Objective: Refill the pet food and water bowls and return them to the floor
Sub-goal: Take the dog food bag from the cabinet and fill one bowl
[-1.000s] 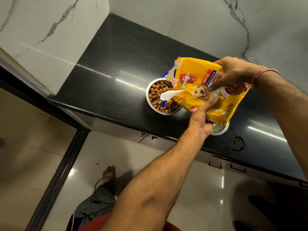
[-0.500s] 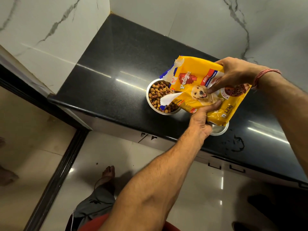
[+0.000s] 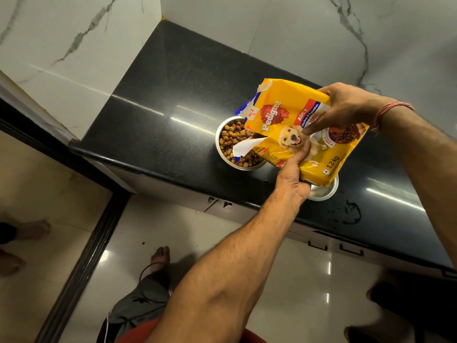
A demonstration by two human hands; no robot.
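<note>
A yellow pet food bag (image 3: 279, 115) is held tilted above the black countertop (image 3: 158, 125), its torn mouth pointing down-left over a steel bowl (image 3: 220, 154) filled with brown kibble. My left hand (image 3: 294, 179) grips the bag's lower edge, thumb on its front. My right hand (image 3: 346, 107) holds the bag's upper right side, fingers over the front. A second steel bowl (image 3: 324, 193) sits under the bag near the counter's front edge, mostly hidden.
White marble walls (image 3: 74, 45) meet at the counter's back left corner. A wet patch (image 3: 348, 214) lies on the counter right of the second bowl. Below are a glossy floor, my foot (image 3: 160, 258) and another person's feet (image 3: 29, 229) at far left.
The bag's mouth has lifted slightly and the bag has turned more upright over the kibble bowl. Both hands keep their hold. Another person's feet have come into view at left.
</note>
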